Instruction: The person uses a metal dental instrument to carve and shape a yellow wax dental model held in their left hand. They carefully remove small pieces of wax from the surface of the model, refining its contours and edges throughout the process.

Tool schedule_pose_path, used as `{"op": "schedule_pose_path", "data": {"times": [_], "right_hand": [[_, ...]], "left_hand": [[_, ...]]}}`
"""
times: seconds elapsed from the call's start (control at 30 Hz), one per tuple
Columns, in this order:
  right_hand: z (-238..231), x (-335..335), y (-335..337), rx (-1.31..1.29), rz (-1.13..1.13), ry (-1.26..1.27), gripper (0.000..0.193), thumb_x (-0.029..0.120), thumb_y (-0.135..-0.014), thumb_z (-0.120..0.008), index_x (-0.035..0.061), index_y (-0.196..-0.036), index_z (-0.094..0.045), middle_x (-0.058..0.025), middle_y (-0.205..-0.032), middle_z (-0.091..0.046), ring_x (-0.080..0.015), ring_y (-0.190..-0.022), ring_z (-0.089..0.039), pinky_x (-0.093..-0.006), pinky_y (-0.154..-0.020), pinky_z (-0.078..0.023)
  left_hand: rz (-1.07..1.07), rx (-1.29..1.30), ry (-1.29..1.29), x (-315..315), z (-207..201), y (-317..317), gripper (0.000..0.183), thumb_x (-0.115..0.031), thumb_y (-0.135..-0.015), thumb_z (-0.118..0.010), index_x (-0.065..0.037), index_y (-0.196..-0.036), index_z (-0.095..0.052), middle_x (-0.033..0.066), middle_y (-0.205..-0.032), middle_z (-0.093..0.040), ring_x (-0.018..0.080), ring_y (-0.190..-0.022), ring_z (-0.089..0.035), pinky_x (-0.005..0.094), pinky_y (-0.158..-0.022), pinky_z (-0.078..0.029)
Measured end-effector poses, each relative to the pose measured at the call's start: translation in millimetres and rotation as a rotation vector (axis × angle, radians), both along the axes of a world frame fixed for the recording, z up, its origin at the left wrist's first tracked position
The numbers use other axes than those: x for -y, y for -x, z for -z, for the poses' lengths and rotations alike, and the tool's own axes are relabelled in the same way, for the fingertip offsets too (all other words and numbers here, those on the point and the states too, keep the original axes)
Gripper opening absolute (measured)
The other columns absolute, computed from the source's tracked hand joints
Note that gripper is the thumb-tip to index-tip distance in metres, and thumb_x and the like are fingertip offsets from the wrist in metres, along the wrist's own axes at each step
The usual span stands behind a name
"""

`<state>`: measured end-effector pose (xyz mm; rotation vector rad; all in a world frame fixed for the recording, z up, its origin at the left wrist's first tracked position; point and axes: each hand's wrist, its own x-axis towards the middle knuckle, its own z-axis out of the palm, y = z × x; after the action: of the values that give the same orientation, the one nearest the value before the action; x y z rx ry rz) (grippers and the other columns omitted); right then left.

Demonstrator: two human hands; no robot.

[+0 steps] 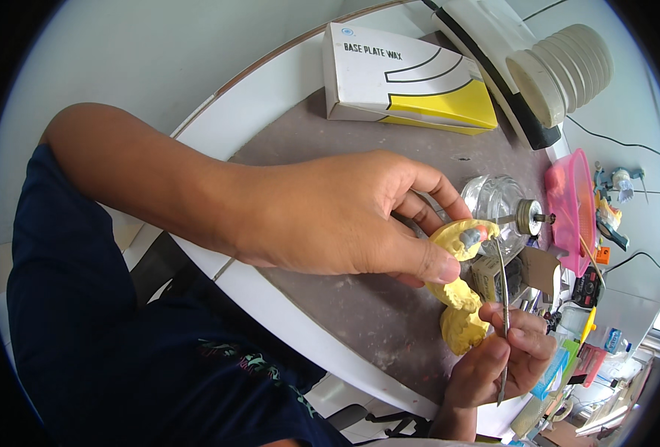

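My left hand (pixel 345 216) grips a yellow dental cast (pixel 460 237) between thumb and fingers, with a grey patch on its top. A second yellow cast piece (pixel 460 328) sits just below it, by my right hand. My right hand (pixel 505 357) holds a thin metal carving tool (pixel 503 298) upright like a pen. The tool's tip points at the grey patch on the held cast. Both hands hover over a grey-brown work mat (pixel 359 313) on a white table.
A white and yellow cardboard box (pixel 400 78) lies at the back of the mat. A glass spirit lamp (pixel 501 205) lies beside the cast. A pink tray (pixel 572 201), a white ribbed hose (pixel 568 63), small boxes and several tools crowd the right side.
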<state>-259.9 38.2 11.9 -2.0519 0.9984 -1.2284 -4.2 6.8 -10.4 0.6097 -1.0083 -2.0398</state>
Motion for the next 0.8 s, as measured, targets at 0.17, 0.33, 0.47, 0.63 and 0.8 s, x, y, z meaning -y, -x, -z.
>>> {"op": "schedule_pose_path", "data": {"times": [0.17,0.33,0.47,0.63,0.8], "right_hand": [[-1.6,1.0,4.4,-0.041,-0.027,-0.041,0.023,0.019,-0.095,-0.065,0.0063,-0.105,-0.049,-0.0139,-0.096,-0.059,-0.0238,-0.087,-0.067,-0.0364,-0.082,-0.057],[-0.8,2.1,4.7,-0.049,-0.036,-0.054,0.025,0.017,-0.093,-0.067,0.0060,-0.105,-0.048,-0.0142,-0.095,-0.059,-0.0255,-0.086,-0.069,-0.0386,-0.081,-0.058],[0.7,1.9,4.3,-0.041,-0.024,-0.050,0.025,0.017,-0.093,-0.067,0.0059,-0.105,-0.048,-0.0144,-0.094,-0.059,-0.0256,-0.085,-0.069,-0.0380,-0.080,-0.059],[0.2,2.6,4.6,-0.053,-0.030,-0.050,0.025,0.017,-0.093,-0.067,0.0059,-0.104,-0.048,-0.0143,-0.094,-0.059,-0.0255,-0.085,-0.069,-0.0376,-0.080,-0.059],[0.2,2.5,6.4,-0.069,-0.030,-0.049,0.025,0.017,-0.093,-0.067,0.0061,-0.105,-0.047,-0.0141,-0.095,-0.058,-0.0254,-0.087,-0.069,-0.0373,-0.081,-0.058]], "left_hand": [[0.090,-0.001,-0.022,3.6,-1.5,-3.5,0.056,-0.012,-0.094,-0.069,0.006,-0.137,-0.039,0.0143,-0.123,-0.054,0.0169,-0.113,-0.062,0.0262,-0.096,-0.052],[0.028,0.004,0.003,0.5,0.3,-0.3,0.054,-0.015,-0.093,-0.069,0.009,-0.134,-0.044,0.0135,-0.117,-0.061,0.0133,-0.103,-0.065,0.0235,-0.086,-0.054],[0.004,0.009,0.016,0.2,1.6,1.0,0.053,-0.015,-0.093,-0.069,0.010,-0.132,-0.046,0.0135,-0.115,-0.064,0.0120,-0.098,-0.067,0.0225,-0.082,-0.055],[0.004,0.011,0.012,-0.4,-0.1,-0.1,0.052,-0.015,-0.093,-0.069,0.011,-0.132,-0.045,0.0141,-0.115,-0.064,0.0123,-0.099,-0.067,0.0221,-0.083,-0.055],[0.008,0.001,0.001,0.0,-0.4,0.4,0.052,-0.014,-0.093,-0.069,0.011,-0.132,-0.045,0.0145,-0.114,-0.064,0.0124,-0.099,-0.067,0.0223,-0.085,-0.055]]}}
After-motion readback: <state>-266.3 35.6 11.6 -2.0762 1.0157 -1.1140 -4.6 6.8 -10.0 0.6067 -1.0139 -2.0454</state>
